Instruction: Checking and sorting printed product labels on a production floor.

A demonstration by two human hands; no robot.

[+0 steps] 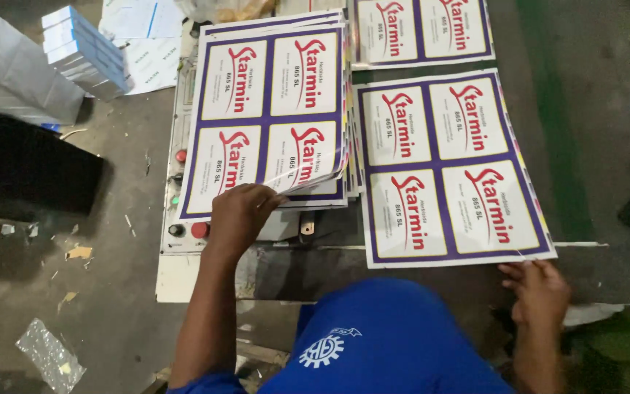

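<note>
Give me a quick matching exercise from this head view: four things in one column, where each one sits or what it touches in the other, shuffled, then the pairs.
Things:
1. left hand
2. right hand
3. round red button
4. stack of blue-and-white boxes

Places:
A. upper left, resting on a grey sheet
B. on the white control panel, just left of the left wrist
C. at the near right corner of the single printed sheet
D. lifting corners on the stack of printed sheets

Pairs: 1-D, 2-C, 3-B, 4-A
</note>
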